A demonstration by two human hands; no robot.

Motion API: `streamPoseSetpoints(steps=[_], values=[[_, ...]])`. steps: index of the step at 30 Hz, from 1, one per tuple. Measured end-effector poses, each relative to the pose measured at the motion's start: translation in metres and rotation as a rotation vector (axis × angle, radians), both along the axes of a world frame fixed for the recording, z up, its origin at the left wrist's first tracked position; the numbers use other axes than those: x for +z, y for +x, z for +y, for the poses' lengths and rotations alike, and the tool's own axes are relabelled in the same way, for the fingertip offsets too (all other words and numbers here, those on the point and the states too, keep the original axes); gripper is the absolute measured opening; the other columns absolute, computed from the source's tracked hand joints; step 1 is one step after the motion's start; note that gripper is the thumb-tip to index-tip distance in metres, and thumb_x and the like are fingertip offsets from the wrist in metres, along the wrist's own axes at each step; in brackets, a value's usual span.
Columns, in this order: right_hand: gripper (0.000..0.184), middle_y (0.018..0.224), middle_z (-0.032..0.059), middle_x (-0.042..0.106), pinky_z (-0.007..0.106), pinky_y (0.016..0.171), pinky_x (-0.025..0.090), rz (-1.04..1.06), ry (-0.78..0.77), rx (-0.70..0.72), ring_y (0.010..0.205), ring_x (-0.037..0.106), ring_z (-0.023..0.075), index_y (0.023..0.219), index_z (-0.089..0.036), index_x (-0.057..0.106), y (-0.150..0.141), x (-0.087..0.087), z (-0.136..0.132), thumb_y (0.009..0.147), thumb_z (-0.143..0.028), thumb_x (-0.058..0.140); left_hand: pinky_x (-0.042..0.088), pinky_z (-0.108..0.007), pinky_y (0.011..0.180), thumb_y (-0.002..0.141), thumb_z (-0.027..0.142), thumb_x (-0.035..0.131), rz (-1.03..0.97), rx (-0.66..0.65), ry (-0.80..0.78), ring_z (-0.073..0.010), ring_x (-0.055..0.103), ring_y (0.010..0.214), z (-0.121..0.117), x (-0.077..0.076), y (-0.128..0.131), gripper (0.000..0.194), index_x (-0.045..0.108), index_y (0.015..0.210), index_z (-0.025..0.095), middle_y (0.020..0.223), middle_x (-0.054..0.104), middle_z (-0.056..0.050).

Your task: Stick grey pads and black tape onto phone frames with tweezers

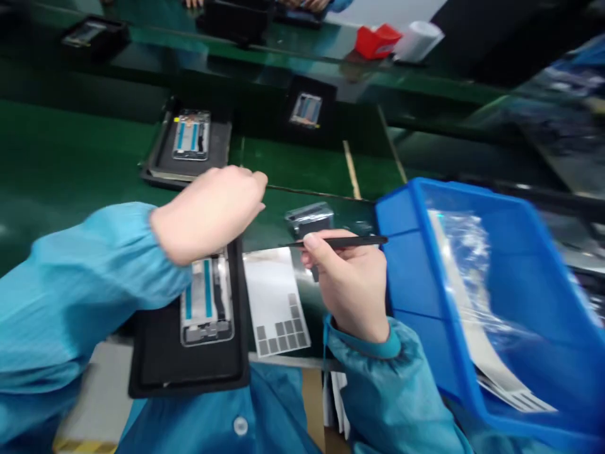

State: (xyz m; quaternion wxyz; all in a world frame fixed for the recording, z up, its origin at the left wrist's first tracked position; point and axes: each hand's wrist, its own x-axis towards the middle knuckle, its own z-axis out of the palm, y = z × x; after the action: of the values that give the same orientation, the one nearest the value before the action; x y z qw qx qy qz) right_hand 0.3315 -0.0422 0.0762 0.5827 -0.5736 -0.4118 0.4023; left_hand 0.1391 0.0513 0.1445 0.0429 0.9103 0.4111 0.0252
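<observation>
My right hand (352, 280) grips a pair of black tweezers (354, 241), their tip pointing left. Below that tip lies a white sheet of small grey square stickers (276, 302), some squares gone from its grid. My left hand (212, 211) is raised over the far end of a black tray (189, 372), fingers curled down and closed; what they hold, if anything, is hidden. In this tray lies an opened phone frame (208, 309) with blue strips, its upper part covered by my left hand and sleeve.
A blue bin (401, 258) with plastic bags and used sheets stands at right. Behind my left hand is another black tray (155, 167) with a phone frame (192, 135). A clear-wrapped dark item (309, 217) lies beyond the stickers. Across the bench sit a red box (377, 41) and another person's hands (314, 5).
</observation>
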Motion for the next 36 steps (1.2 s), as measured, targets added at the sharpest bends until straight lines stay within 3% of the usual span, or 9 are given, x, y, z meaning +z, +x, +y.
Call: streamPoseSetpoints(steps=[3,5,8,11,14,36], values=[[0.019,0.055,-0.0012,0.067,0.025,0.049,0.051,0.016,-0.110,0.200,0.049,0.061,0.0125,0.073,-0.018,0.073,-0.044,0.005,0.005,0.076,-0.034,0.083,0.052,-0.038,0.089,0.095,0.030,0.055,-0.132,0.143,-0.004,-0.0238,0.068,0.095,-0.021,0.001,-0.069,0.028,0.063,0.121,0.020,0.101,0.071,-0.004],[0.022,0.056,-0.0003,0.068,0.025,0.049,0.052,-0.005,-0.176,0.291,0.049,0.061,0.0127,0.074,-0.017,0.073,-0.070,0.006,0.011,0.074,-0.035,0.084,0.052,-0.036,0.089,0.097,0.030,0.053,-0.227,0.176,-0.002,-0.0226,0.066,0.097,-0.040,-0.014,-0.102,0.023,0.066,0.114,0.021,0.104,0.072,-0.005],[0.024,0.056,0.0003,0.068,0.025,0.048,0.052,-0.064,-0.232,0.348,0.049,0.062,0.0134,0.073,-0.016,0.072,-0.095,0.005,0.020,0.073,-0.037,0.084,0.051,-0.036,0.091,0.098,0.029,0.051,-0.350,0.157,-0.011,-0.0217,0.063,0.101,-0.066,-0.048,-0.122,0.021,0.067,0.109,0.019,0.108,0.071,-0.006],[0.024,0.054,-0.0004,0.067,0.025,0.048,0.053,-0.106,-0.266,0.340,0.048,0.063,0.0135,0.073,-0.016,0.072,-0.104,0.005,0.025,0.073,-0.037,0.084,0.049,-0.039,0.094,0.098,0.026,0.052,-0.418,0.153,-0.018,-0.0232,0.059,0.108,-0.081,-0.073,-0.121,0.022,0.066,0.114,0.019,0.114,0.068,-0.008],[0.024,0.055,0.0001,0.069,0.026,0.048,0.056,-0.140,-0.295,0.319,0.048,0.064,0.0145,0.074,-0.016,0.072,-0.106,0.007,0.025,0.073,-0.037,0.083,0.047,-0.042,0.096,0.097,0.025,0.052,-0.426,0.164,-0.003,-0.0258,0.056,0.115,-0.086,-0.083,-0.117,0.023,0.065,0.116,0.020,0.118,0.066,-0.009],[0.022,0.056,0.0005,0.070,0.026,0.050,0.059,-0.177,-0.315,0.283,0.051,0.069,0.0167,0.073,-0.018,0.073,-0.110,0.000,0.023,0.074,-0.037,0.084,0.045,-0.045,0.094,0.095,0.023,0.055,-0.411,0.142,0.040,-0.0280,0.055,0.114,-0.087,-0.087,-0.116,0.023,0.067,0.114,0.017,0.117,0.067,-0.010]])
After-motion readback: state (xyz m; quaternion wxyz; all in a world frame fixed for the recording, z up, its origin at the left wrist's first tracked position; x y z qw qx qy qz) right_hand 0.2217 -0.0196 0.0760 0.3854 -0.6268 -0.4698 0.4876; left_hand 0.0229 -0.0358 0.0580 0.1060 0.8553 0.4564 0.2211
